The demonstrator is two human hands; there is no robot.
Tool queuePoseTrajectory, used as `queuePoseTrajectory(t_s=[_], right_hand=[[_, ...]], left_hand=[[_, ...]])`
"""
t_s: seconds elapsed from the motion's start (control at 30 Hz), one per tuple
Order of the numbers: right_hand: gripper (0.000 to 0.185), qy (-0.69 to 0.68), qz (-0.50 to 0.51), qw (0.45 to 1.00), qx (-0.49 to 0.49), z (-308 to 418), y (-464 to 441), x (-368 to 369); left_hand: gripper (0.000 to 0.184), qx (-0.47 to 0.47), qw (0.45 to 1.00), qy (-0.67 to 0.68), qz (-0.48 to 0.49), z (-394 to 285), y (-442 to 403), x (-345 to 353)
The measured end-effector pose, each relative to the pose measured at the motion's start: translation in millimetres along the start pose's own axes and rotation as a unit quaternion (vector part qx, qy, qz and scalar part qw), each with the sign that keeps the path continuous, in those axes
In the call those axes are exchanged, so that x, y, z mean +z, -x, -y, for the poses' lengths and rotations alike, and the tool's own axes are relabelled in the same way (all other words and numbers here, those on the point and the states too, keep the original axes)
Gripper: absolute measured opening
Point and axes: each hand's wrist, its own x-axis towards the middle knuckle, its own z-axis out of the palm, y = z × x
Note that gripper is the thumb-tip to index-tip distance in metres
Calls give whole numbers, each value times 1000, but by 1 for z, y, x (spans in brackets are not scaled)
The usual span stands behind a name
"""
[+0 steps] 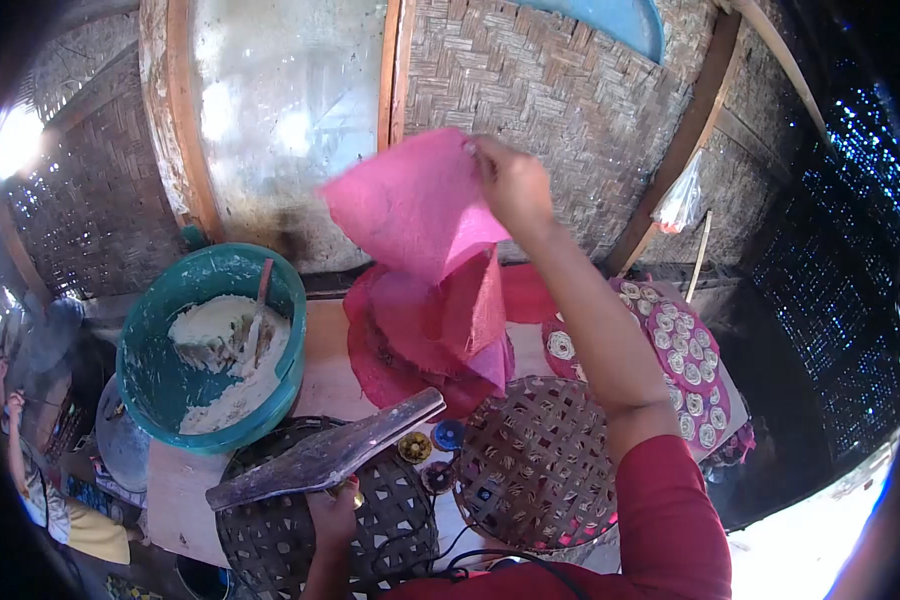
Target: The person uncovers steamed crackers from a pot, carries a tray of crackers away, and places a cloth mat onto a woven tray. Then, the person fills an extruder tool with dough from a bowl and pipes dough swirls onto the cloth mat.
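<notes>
My right hand [518, 188] is raised in front of the wall, its fingers pinching the edge of a pink cloth sheet [400, 205]. The sheet hangs to the left, above a loose pile of pink cloths [395, 325]. Lower down, my left hand [332, 515] is closed at the underside of a long, worn wooden press [320, 460] that looks made of two boards. The press lies slanted over a dark woven tray [270, 555]. A small brass-coloured piece shows by the left fingers; what it is I cannot make out.
A green basin [135, 375] holds white dough and a wooden-handled spatula [263, 285]. Small patterned round pieces [415, 447] sit near a second woven tray [535, 460]. Pale coiled rounds [692, 372] lie on pink cloths at right. Another person [45, 500] is at far left.
</notes>
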Motion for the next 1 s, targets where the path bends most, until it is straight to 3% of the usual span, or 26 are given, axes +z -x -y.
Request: queuePoseTrajectory(t_s=[0.1,0.13,0.17,0.23,0.3,0.37,0.4,0.47,0.53,0.67,0.8,0.97,1.0], right_hand=[[16,-59,-88,994,35,2,-10,-33],[15,-69,-66,990,100,8,-11,-47],[15,-67,-67,990,104,13,-11,-63],[17,-44,-116,978,166,12,-3,-91],[23,-3,-135,981,139,-22,21,-116],[28,39,-87,975,199,-54,63,-141],[30,92,-5,963,252,-65,90,-154],[32,69,6,957,282,-89,164,-165],[33,123,96,915,372,-91,239,-184],[28,159,136,853,478,-56,360,-216],[24,207,146,844,473,-49,446,-219],[20,224,176,816,502,-38,456,-219],[23,203,171,838,477,-38,456,-220]], left_hand=[[46,13,1000,-2,-2,1,5,0],[44,8,1000,-18,-3,-1,6,0],[42,3,999,-34,-3,-2,7,-2],[37,14,999,-37,-9,4,7,-7],[32,13,999,-41,-11,9,12,-18],[22,44,999,-15,-21,11,14,-24],[15,40,998,-15,-39,-6,18,-16],[19,33,999,-21,-31,-2,17,-24],[22,41,998,-11,-46,-2,17,-24],[22,29,999,-16,-35,1,13,-22],[24,-20,999,30,-12,7,10,-10],[19,-11,998,30,46,12,14,8],[15,-7,998,34,50,13,17,12]])
